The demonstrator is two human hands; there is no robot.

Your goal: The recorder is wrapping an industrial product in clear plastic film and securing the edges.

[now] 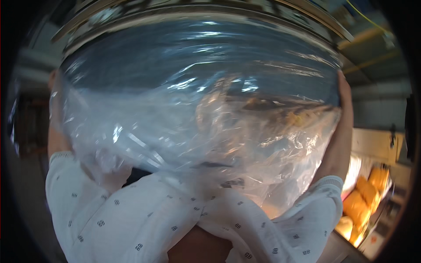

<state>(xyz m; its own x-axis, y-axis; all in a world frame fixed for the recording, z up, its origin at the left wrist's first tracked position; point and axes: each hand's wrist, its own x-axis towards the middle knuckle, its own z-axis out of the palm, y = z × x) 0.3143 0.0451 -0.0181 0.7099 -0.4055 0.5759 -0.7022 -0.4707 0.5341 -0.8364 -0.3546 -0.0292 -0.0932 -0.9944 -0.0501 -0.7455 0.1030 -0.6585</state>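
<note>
A wide, dark blue-grey bundle spans the view in front of my chest. Loose clear plastic wrap covers it and hangs in shiny creases toward my body. At the bundle's left end, my left hand is pressed to its side, largely hidden by the plastic. The opposite end is held by my right hand, whose fingers go out of sight behind the edge. Both arms are spread wide around the load. What the bundle is made of cannot be told through the plastic.
Beyond the bundle's far edge runs a long wooden rail. Orange-yellow packages lie in bright light at the lower right. A pale wall stands on the right, and the left side is dark and blurred.
</note>
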